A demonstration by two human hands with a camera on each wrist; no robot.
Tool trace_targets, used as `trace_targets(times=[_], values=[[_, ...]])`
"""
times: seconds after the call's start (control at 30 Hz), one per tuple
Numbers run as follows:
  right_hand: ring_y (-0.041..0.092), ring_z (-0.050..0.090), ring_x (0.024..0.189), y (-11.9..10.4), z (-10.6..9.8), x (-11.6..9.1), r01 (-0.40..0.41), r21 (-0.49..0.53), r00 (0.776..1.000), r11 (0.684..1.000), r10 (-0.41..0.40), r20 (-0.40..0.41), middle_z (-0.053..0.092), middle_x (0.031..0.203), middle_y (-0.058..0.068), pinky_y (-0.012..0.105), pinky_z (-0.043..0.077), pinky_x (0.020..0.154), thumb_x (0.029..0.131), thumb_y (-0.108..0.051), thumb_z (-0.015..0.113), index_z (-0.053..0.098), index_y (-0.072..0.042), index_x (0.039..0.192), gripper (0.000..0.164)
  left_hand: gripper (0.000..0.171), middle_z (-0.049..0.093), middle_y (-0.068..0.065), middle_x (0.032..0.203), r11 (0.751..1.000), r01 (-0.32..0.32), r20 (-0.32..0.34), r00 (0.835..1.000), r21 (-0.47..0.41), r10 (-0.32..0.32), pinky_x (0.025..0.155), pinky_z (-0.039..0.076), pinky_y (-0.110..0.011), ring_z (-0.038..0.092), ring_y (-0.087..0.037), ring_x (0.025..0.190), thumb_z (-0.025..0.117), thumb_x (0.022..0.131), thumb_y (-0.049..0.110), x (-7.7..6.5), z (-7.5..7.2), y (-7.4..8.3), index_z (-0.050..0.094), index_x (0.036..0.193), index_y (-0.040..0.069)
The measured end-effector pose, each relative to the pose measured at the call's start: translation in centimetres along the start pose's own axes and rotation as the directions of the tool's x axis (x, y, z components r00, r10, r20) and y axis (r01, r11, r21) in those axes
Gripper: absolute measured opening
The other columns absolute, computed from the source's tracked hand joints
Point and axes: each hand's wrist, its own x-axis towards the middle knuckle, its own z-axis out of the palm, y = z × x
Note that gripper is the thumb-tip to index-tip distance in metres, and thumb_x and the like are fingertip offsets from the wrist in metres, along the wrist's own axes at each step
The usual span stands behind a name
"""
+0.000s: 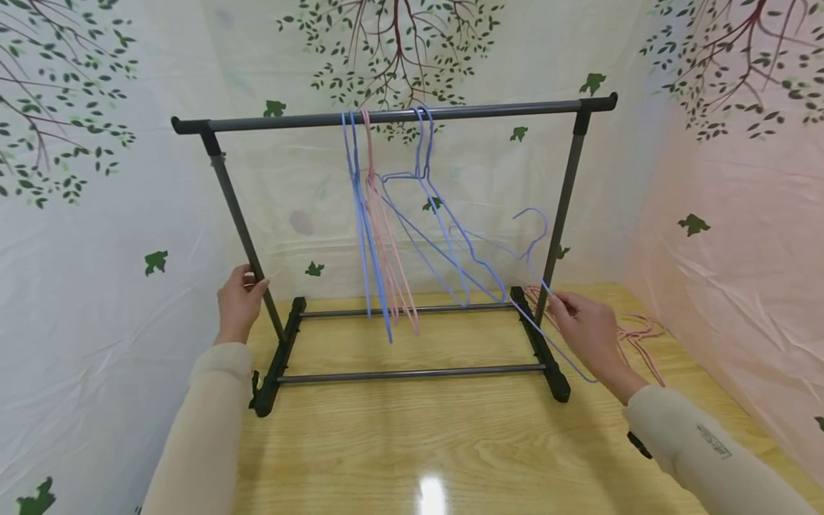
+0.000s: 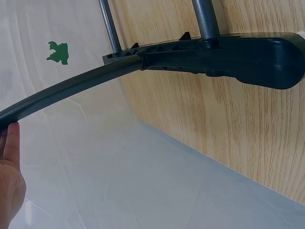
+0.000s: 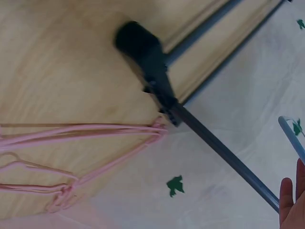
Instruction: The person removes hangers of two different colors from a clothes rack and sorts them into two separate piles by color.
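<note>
A black clothes rack (image 1: 290, 121) stands on the wooden table. My left hand (image 1: 239, 304) holds its left post (image 1: 233, 200) low down, thumb and fingers at the tube; only some fingers (image 2: 13, 148) show in the left wrist view. Beside the right post, my right hand (image 1: 587, 332) pinches a blue hanger (image 1: 546, 225), its hook up and its body slanting. Part of that hanger (image 3: 290, 136) shows at the right wrist view's edge. On the rail hang blue hangers (image 1: 356, 164) at left, pink hangers (image 1: 370, 143) beside them and two blue hangers (image 1: 429, 143) further right.
More pink hangers (image 1: 644, 330) lie in a loose pile on the table (image 1: 399, 436), right of the rack's right foot (image 1: 543, 357). Two crossbars join the feet low down. A leaf-patterned sheet (image 1: 476, 172) rises close behind and at both sides.
</note>
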Motion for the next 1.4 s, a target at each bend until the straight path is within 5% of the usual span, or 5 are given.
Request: trace_targets(times=[0.43,0.8,1.03,1.27,1.4], values=[[0.013,0.07,0.065,2.2,-0.5,-6.9,0.012,0.056,0.978,0.998,-0.023,0.205,0.075,0.079,0.002,0.018,0.05,0.054,0.093,-0.006,0.068,0.076,0.0,0.102,0.013,0.042,0.06,-0.028,0.124,1.0,-0.003,0.001,1.0,-0.007,0.003,0.093,0.05,-0.053,0.059,-0.041,0.115,0.057,0.102,0.016,0.0,0.1,0.1,0.048,0.139,-0.002],[0.007,0.069,0.069,0.1,0.9,-10.4,0.021,0.312,0.926,0.95,-0.136,0.352,0.074,0.079,-0.003,0.02,0.055,0.057,0.091,0.002,0.069,0.077,-0.004,0.094,0.011,0.042,0.06,-0.028,0.124,1.0,-0.006,-0.009,1.0,0.006,0.007,0.093,0.05,-0.053,0.06,-0.041,0.114,0.057,0.102,0.016,0.3,0.1,-0.1,0.048,0.139,-0.002],[0.012,0.071,0.074,-1.4,2.1,-11.4,-0.021,0.471,0.862,0.882,-0.223,0.456,0.075,0.085,0.005,0.024,0.058,0.064,0.093,0.003,0.065,0.075,0.001,0.099,0.012,0.041,0.061,-0.027,0.123,1.0,-0.009,-0.008,1.0,0.009,0.009,0.093,0.05,-0.053,0.06,-0.041,0.113,0.058,0.102,0.016,0.2,0.1,-0.1,0.049,0.138,-0.002],[0.016,0.071,0.08,-2.5,3.1,-12.1,-0.268,0.562,0.754,0.782,-0.193,0.628,0.073,0.089,0.014,0.028,0.058,0.074,0.1,-0.008,0.058,0.072,0.007,0.105,0.02,0.042,0.06,-0.028,0.123,1.0,-0.004,-0.007,1.0,0.01,0.004,0.093,0.05,-0.053,0.06,-0.041,0.114,0.057,0.102,0.016,0.2,0.1,0.0,0.049,0.139,-0.002],[0.018,0.071,0.079,-2.6,4.0,-12.3,-0.315,0.523,0.697,0.792,-0.181,0.694,0.073,0.088,0.014,0.026,0.058,0.073,0.101,-0.013,0.058,0.072,0.006,0.104,0.024,0.041,0.06,-0.028,0.123,1.0,-0.001,-0.009,1.0,0.011,0.001,0.093,0.05,-0.053,0.06,-0.041,0.114,0.057,0.102,0.015,0.2,0.0,0.0,0.049,0.138,-0.002]])
